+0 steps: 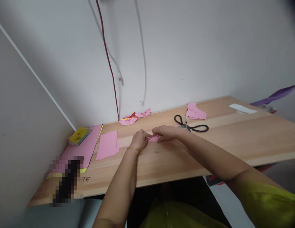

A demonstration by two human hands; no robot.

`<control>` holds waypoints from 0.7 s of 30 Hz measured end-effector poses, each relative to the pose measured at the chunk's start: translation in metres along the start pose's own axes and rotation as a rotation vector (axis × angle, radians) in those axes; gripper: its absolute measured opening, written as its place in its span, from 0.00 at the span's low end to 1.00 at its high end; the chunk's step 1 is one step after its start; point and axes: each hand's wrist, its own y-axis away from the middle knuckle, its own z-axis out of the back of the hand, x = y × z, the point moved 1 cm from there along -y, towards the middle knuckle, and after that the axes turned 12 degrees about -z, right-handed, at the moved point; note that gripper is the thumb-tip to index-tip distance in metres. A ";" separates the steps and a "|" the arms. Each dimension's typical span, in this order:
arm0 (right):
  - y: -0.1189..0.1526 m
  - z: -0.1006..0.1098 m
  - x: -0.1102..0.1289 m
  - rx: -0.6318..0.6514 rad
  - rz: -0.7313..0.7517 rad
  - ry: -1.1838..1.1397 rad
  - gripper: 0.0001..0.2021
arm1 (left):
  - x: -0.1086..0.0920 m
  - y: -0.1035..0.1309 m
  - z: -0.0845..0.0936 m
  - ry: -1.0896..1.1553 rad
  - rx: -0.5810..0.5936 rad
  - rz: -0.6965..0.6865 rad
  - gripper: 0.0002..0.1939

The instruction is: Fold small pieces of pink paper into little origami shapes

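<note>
A small piece of pink paper (154,139) lies on the wooden table (161,164) between my two hands. My left hand (140,140), a thin bracelet at its wrist, is at the paper's left side with its fingers curled and the index finger reaching across the top edge. From the right, my right hand (166,133) has its fingers bent and its thumb low against the paper. Both hands are closed on it, and they hide parts of its edges. Just beyond my right hand rest black-handled scissors (187,127), their blades partly covered by that hand.
Pink paper sheets (107,145) and a larger pink stack (93,136) with a yellow packet (79,136) lie left. Folded pink paper shapes (128,121) stand by the wall. Back right are pink scraps (196,112), a pen (186,117) and a white strip (242,108).
</note>
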 end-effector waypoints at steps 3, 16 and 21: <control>0.000 0.001 -0.002 0.024 -0.008 -0.022 0.16 | 0.007 0.002 0.000 0.058 -0.014 0.007 0.17; -0.003 -0.002 -0.008 -0.080 -0.201 -0.046 0.25 | 0.004 0.003 0.011 0.053 -0.091 0.149 0.08; 0.000 -0.001 -0.001 -0.015 -0.287 -0.060 0.18 | 0.003 0.003 0.012 0.059 -0.101 0.144 0.10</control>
